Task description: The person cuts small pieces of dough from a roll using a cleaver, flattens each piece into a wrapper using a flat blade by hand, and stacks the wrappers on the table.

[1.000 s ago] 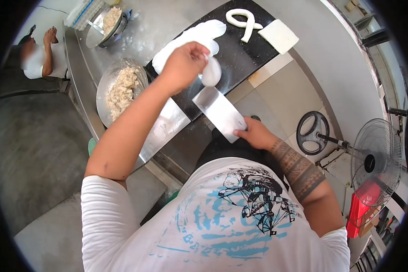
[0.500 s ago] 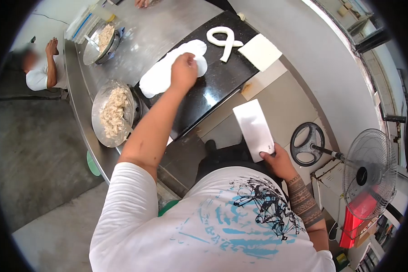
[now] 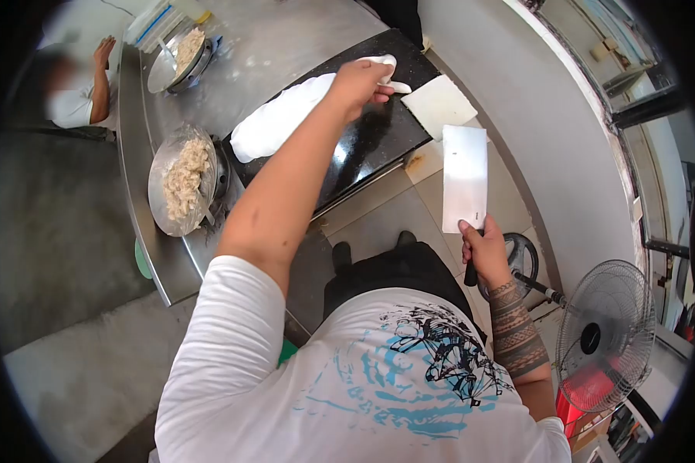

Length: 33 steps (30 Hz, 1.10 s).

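My left hand (image 3: pixel 359 86) reaches over the black slab, its fingers closed on a strip of white dough (image 3: pixel 399 88) near the slab's far end. Part of the strip is hidden behind the hand. To the left of that hand, flattened white dough (image 3: pixel 282 117) lies along the black slab (image 3: pixel 363 166). My right hand (image 3: pixel 483 248) grips a cleaver (image 3: pixel 465 176) by its dark handle, the broad pale blade pointing away from me, above the floor and apart from the slab.
A pale square sheet (image 3: pixel 440 106) lies at the slab's right corner. Metal bowls hold a lumpy pale mixture (image 3: pixel 187 181) on the steel table (image 3: pixel 274 38). Another person (image 3: pixel 85 96) is beyond the table at left. A standing fan (image 3: pixel 591 338) is at my right.
My left hand has moved right from the flattened dough to the dough strip and closed on it. The right hand has raised the cleaver, its blade turning more upright in view.
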{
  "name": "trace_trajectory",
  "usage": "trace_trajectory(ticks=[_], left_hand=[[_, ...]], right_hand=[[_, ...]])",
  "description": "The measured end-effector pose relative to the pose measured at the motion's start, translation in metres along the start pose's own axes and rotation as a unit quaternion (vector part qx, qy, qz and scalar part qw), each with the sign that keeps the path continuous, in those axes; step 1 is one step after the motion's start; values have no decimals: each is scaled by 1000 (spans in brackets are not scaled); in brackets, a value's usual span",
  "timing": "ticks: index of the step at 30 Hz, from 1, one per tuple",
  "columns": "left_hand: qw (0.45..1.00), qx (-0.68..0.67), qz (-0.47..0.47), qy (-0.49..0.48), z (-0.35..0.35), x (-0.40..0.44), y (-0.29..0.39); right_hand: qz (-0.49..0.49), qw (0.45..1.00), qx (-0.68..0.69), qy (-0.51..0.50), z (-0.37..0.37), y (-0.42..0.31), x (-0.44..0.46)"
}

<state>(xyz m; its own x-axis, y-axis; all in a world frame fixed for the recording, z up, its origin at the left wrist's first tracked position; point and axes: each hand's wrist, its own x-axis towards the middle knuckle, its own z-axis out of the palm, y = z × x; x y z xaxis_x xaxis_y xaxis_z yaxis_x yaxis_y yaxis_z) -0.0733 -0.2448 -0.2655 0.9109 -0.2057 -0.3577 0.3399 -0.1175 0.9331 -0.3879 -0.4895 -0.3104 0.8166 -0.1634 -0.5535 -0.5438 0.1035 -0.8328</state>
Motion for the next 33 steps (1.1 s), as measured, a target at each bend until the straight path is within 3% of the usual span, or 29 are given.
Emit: trace_trajectory(ticks=[2, 4, 6, 8, 10, 11, 12, 13, 15, 18, 23, 26, 29, 31, 32, 33], left_hand=[[978, 187, 95, 14, -9, -34, 6], [887, 424, 172, 56, -17, -66, -6], [861, 480, 146, 83, -22, -91, -49], [836, 491, 200, 138, -36, -106, -114], [856, 460, 181, 149, -39, -126, -134], [866, 444, 172, 154, -41, -131, -143], [858, 422, 242, 165, -44, -133, -152], [858, 414, 253, 169, -45, -133, -157], [858, 397, 276, 176, -48, -132, -165], [887, 395, 200, 134, -47, -135, -154], [861, 422, 239, 155, -48, -132, -157], [863, 393, 258, 184, -49, -133, -164], [866, 373, 246, 223, -66, -140, -150], [873, 368, 232, 221, -92, -157, -130], [880, 365, 223, 206, -108, -170, -120], [887, 362, 215, 190, -123, -181, -115]], right_hand=[[-8, 1000, 12, -5, -2, 0, 5], [-14, 1000, 16, -14, -4, 3, 11], [-17, 999, 11, -29, -5, 8, 16], [-44, 998, -10, -49, 2, 8, 17], [-67, 989, -88, -100, 3, 8, 22], [-159, 968, -177, -81, 6, 7, 26], [-249, 930, -263, -62, 13, 4, 27], [-335, 876, -344, -42, 23, -5, 27], [-326, 842, -424, -65, 41, -30, 27], [-342, 774, -527, -80, 63, -60, 27], [-312, 713, -618, -112, 91, -69, 18], [-302, 710, -628, -99, 99, -48, 35], [-411, 760, -496, -83, 89, -72, 44], [-283, 887, -360, -62, 83, -105, 44], [-212, 934, -284, -53, 79, -115, 48], [-204, 960, -190, -37, 74, -110, 63]])
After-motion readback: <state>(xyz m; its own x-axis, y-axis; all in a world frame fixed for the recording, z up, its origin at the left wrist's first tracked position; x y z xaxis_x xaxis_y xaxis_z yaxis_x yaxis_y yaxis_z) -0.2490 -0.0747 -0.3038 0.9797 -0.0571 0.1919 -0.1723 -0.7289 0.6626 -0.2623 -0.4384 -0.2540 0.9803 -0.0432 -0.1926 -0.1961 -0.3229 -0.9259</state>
